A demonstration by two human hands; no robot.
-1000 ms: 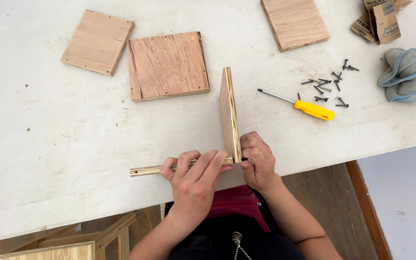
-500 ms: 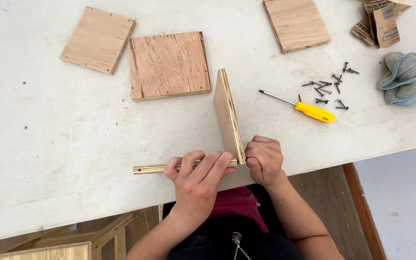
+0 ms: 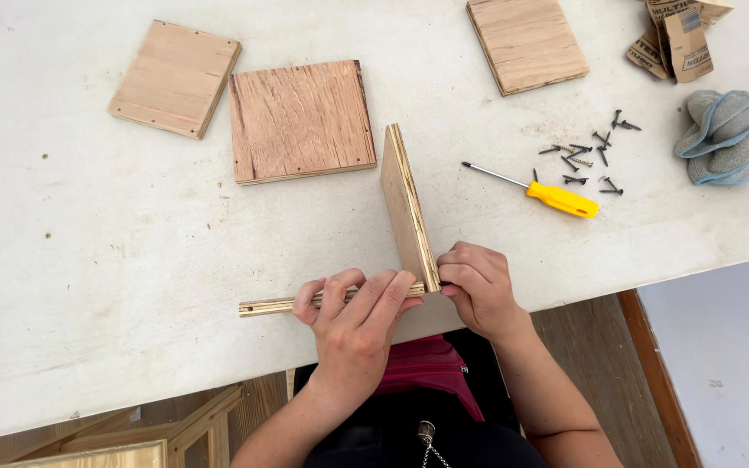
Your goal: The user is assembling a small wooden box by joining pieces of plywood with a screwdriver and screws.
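At the near edge of the white table (image 3: 88, 329), the left hand (image 3: 353, 316) lies curled over a plywood panel (image 3: 275, 306) standing on edge along the rim, fingers pressed down on its top, while the right hand (image 3: 474, 286) pinches the corner where a second upright panel (image 3: 407, 204) butts against it at a right angle. Beyond them a wide bare stretch of tabletop opens to the left, with a yellow-handled screwdriver (image 3: 556, 198) and scattered dark screws (image 3: 589, 156) to the right. Farthest off lie three flat wooden squares (image 3: 301, 120), a grey-blue cloth (image 3: 730, 134) and, in the far right corner, a crumpled brown printed paper package (image 3: 678, 39).
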